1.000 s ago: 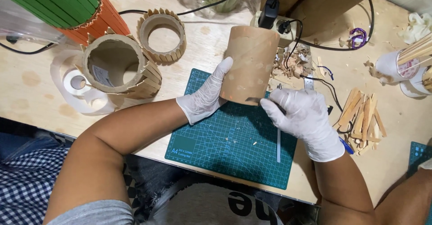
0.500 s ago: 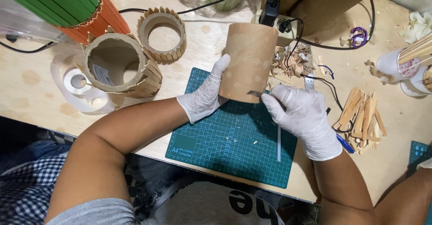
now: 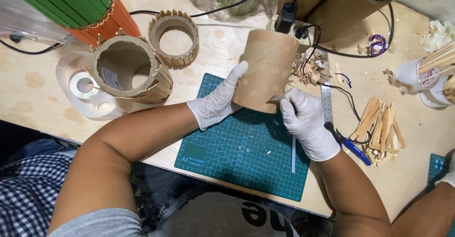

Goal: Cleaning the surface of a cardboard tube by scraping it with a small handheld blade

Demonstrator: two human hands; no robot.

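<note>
Head view: we are looking down on a plywood table [image 3: 227, 52], where a green cutting mat [image 3: 237, 156] is lying under our two gloved hands. Above the mat we are holding a brown cardboard tube [image 3: 268, 66], tilted away from us, with its lower rim just over the mat's far edge. Our left hand [image 3: 218, 102] is pressing flat against the tube's left side, fingers together and thumb wrapping underneath. Our right hand [image 3: 308, 123] is closing into a pinch on a small thin piece at the tube's lower rim; what the piece is we cannot tell. A pale narrow strip [image 3: 293, 154] is showing below this hand, over the mat. To the left, a stick-clad cardboard ring [image 3: 130, 71] is leaning beside a smaller ring [image 3: 174, 37]. To the right, loose wooden sticks [image 3: 379, 123] are lying in a pile, with a steel ruler [image 3: 325, 102] beside the right hand. We are judging the grip to be light: since only one palm is steadying the tube, it could roll or slip, shifting the pinched piece out of line.
</note>
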